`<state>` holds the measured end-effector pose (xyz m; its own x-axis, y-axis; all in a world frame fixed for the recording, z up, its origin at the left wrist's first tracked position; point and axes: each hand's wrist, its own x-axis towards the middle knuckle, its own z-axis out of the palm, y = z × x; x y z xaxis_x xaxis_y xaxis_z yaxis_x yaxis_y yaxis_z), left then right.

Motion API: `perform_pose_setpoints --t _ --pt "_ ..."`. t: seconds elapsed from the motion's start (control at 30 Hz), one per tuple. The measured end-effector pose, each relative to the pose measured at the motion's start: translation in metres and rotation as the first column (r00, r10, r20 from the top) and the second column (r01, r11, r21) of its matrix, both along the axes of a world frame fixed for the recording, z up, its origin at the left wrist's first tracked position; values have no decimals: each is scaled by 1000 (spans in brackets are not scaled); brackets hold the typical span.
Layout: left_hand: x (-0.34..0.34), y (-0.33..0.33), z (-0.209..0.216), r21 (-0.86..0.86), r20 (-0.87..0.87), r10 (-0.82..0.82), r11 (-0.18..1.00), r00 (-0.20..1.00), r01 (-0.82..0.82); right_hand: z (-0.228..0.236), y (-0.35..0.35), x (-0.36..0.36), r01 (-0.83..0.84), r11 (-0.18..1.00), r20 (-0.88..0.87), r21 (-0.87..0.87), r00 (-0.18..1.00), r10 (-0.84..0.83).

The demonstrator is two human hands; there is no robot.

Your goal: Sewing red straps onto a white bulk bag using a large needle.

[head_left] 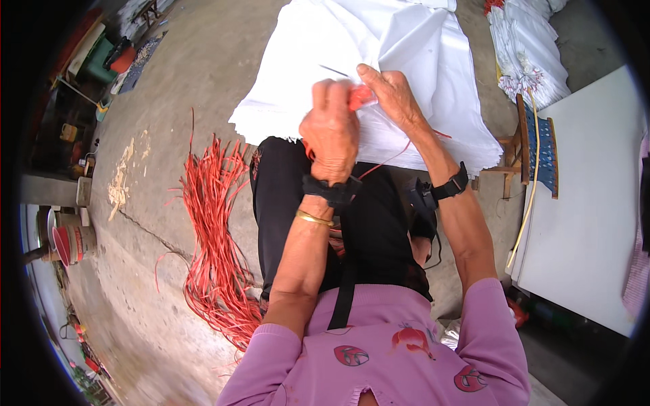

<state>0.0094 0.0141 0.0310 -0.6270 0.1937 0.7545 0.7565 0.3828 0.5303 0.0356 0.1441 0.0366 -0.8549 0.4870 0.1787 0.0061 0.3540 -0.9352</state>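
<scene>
My left hand [330, 128] is closed in a fist around an orange-red strip [361, 97] whose end shows between both hands. My right hand [391, 95] pinches the same strip at its tip, pressed against a stack of white woven sacks [433, 61] that lies over my knees. A thin red strand [389, 160] trails down from the hands across my black trousers. Both wrists carry black straps; the left wrist also has a gold bangle.
A thick bundle of red strips [217, 237] lies on the concrete floor to my left. More stacked white sacks [531, 51] sit at upper right beside a wooden chair [535, 152] and a white table [589, 203]. Clutter and buckets line the left edge.
</scene>
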Motion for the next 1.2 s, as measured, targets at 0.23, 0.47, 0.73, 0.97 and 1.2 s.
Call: perform_pose_setpoints --t 0.23,0.47,0.73,0.97,1.2 --pt "-37 -29 -9 -83 41 272 960 961 -268 19 9 8 23 773 27 635 998 -51" --pt "-18 -6 7 152 -4 145 978 989 -143 14 14 8 -115 594 127 796 992 23" --pt "-3 4 9 315 146 -320 912 936 263 15 1 1 -25 999 -37 -44 999 23" --pt "-2 5 -2 -2 231 -71 997 970 74 40 14 -5 7 941 111 339 993 -47" --pt "-24 5 -15 179 399 43 976 916 -124 46 9 10 30 733 95 679 987 -129"
